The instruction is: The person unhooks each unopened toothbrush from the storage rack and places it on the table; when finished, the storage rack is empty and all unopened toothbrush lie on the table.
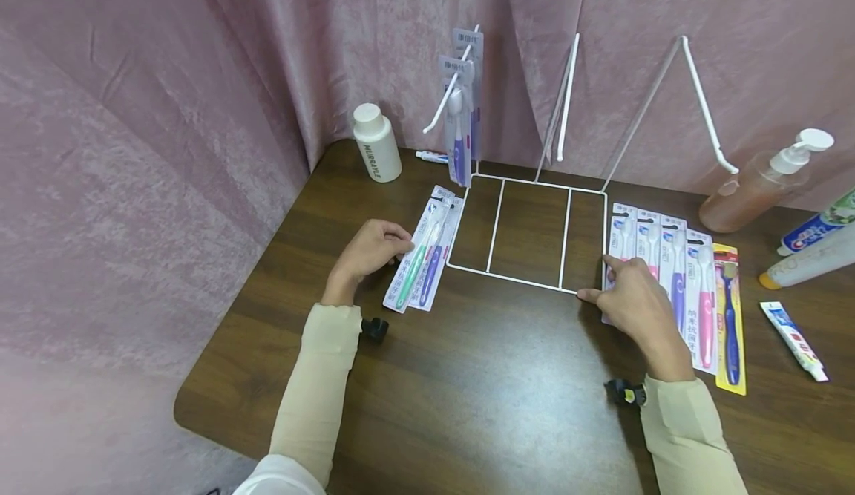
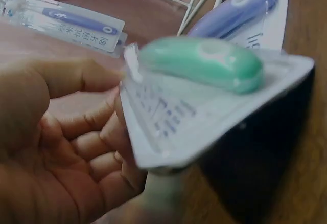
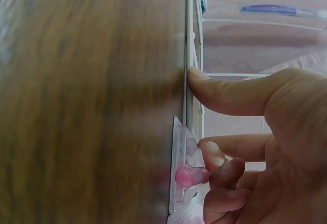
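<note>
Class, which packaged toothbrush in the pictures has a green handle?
The toothbrush whose pack the left hand pinches, overlapping a purple one. Its green handle sets it apart; other visible handles are purple, pink or blue.

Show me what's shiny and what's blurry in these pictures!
Head view: pale glare on the tabletop; left wrist view: the green toothbrush pack is blurry, its printing smeared; right wrist view: the tabletop looks smeary, whitish at far left.

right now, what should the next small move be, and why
Probably lift the green toothbrush pack clear of the purple pack it partly overlaps: the left hand pinches the green one's edge, so it seems ready to rise, while the right hand touches the white wire rack, perhaps steadying that.
</note>
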### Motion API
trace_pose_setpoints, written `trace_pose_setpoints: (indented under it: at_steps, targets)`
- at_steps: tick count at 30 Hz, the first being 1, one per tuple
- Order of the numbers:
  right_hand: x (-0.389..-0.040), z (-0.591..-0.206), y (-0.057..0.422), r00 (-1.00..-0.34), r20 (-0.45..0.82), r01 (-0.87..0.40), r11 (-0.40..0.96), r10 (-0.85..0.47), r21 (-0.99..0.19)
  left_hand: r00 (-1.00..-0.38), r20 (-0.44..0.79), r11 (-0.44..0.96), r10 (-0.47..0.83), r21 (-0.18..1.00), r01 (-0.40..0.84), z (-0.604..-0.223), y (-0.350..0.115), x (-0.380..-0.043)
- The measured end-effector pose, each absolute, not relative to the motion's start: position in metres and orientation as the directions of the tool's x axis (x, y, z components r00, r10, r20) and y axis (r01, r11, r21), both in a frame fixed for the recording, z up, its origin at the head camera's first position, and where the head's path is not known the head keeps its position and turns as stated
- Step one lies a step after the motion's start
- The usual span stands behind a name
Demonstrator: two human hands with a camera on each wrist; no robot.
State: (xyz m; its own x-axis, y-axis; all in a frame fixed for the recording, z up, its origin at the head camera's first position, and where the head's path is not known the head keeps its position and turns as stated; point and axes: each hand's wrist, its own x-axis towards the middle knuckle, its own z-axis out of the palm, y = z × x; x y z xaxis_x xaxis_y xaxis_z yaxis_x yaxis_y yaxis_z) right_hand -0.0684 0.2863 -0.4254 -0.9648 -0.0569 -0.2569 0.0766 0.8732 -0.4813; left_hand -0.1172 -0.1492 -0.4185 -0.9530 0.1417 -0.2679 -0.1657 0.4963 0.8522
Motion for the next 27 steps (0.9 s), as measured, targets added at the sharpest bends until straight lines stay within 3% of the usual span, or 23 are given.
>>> trace_pose_setpoints:
  at_steps: [13,27]
  targets:
    - [-0.0687,-0.4251,0.2874,-0.966,-0.252,0.073,0.87,-0.06,-0.488,-0.955,-0.295,0.477,0.042,0.845,-0.24,-0.4223,-0.147,-0.1241]
    - [-0.0686,-0.4268,0.2868,-0.96,-0.273,0.091,0.866,-0.054,-0.492,-0.951,-0.308,0.505,0.025,0.825,-0.254,-0.426,-0.1482,-0.1249]
